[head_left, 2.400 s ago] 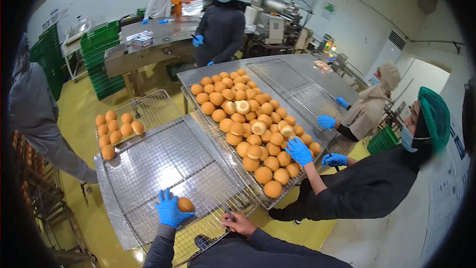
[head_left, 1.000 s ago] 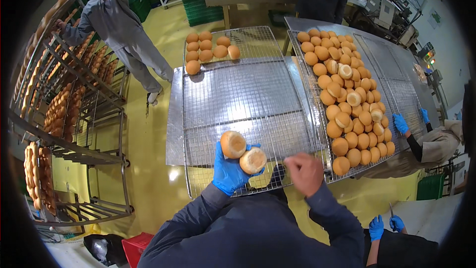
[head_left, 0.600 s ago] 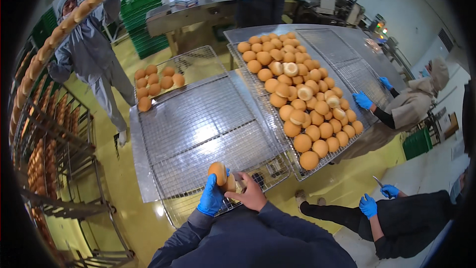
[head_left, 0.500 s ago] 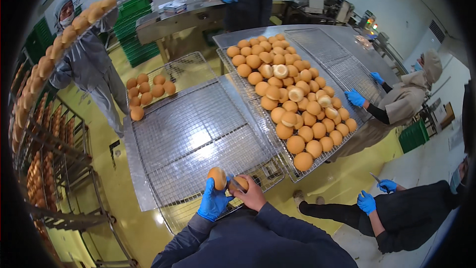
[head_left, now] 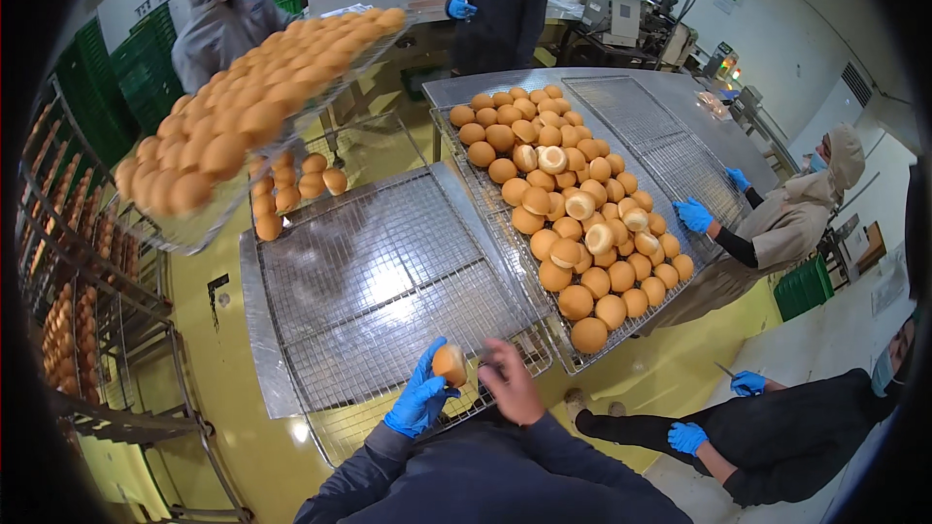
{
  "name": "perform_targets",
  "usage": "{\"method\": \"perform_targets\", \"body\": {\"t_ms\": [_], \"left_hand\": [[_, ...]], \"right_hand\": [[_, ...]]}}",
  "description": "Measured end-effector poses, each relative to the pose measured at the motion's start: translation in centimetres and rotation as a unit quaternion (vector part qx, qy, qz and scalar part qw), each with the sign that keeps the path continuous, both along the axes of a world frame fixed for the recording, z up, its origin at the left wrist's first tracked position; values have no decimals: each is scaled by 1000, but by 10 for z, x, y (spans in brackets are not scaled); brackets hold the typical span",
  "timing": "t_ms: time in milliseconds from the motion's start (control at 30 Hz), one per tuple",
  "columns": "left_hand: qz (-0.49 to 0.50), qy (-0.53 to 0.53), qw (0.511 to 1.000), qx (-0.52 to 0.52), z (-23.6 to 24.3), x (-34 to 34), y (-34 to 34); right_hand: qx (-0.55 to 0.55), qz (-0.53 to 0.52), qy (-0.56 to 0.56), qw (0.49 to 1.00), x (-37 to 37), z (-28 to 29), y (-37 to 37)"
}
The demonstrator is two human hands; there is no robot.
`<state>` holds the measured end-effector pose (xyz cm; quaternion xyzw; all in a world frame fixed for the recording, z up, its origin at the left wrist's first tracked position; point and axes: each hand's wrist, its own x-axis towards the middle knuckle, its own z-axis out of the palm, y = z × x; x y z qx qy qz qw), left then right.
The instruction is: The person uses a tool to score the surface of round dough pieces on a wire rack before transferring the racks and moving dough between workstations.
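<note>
My left hand (head_left: 419, 396), in a blue glove, is closed round a round brown bun (head_left: 449, 366) with a pale face turned to the right. Just right of it is my bare right hand (head_left: 513, 383), apart from the bun and smeared by motion. Its fingers are bent round something small and dark that I cannot make out. Both hands are above the near edge of a wire rack (head_left: 379, 277) on a metal table. On the right half, another wire rack (head_left: 573, 361) carries many brown buns (head_left: 589, 336), a few lying pale side up.
At the left, a person in grey (head_left: 228, 29) is by a raised rack full of buns (head_left: 262, 121), which overhangs a small group of buns (head_left: 287, 198). A wheeled trolley (head_left: 146, 408) stands far left. Co-workers (head_left: 694, 216) are at the right, one holding a blade (head_left: 724, 370).
The raised rack of buns has swung in from the left edge toward the table. My right hand has moved away from the left; a second brown piece between them is no longer visible.
</note>
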<state>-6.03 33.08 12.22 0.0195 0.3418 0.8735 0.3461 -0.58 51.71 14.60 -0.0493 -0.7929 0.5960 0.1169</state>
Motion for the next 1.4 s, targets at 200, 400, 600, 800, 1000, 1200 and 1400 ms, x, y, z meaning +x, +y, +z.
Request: {"method": "perform_targets", "body": {"t_ms": [200,400,600,800,1000,1200,1400], "left_hand": [[66,-135,988,23,-17,8,-11],[132,-122,984,1,-20,4,-17],[151,-155,976,-10,-12,2,-12],[130,-176,976,-19,-15,1,-1],[34,-124,992,-14,-34,-8,6],[4,263,925,-274,-24,-11,59],[-131,167,955,-205,-30,-49,106]], "right_hand": [[84,28,-93,992,-2,-9,-14],[165,21,-43,985,5,44,-30],[224,28,-41,973,-10,62,-33],[254,-12,-50,966,-7,32,-5],[165,-46,-149,974,-6,24,31],[-113,-75,-165,977,8,-20,17],[-345,-88,-272,894,-9,-16,141]]}}
